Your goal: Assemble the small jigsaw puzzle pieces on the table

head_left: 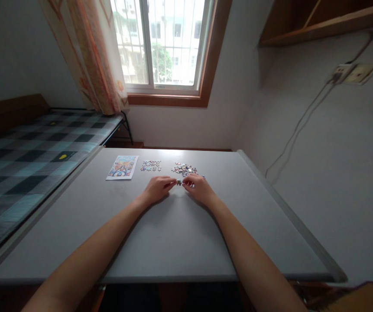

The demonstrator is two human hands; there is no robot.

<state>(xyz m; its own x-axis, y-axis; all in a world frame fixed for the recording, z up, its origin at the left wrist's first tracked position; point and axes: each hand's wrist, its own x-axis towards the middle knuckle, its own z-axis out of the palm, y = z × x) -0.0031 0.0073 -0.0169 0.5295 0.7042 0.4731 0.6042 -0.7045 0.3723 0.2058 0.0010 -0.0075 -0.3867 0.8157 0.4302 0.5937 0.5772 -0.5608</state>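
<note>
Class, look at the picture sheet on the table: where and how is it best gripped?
Probably pinch the picture sheet by its near edge, coming low from the person's side: it lies flat on the table, with puzzle pieces just off its right edge.

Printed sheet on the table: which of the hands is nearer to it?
Left. The left hand is right of the printed sheet and slightly nearer the camera; the right hand is farther right, beside the puzzle pile.

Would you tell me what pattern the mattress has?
The mattress is checked blue, grey and black; head view.
</note>
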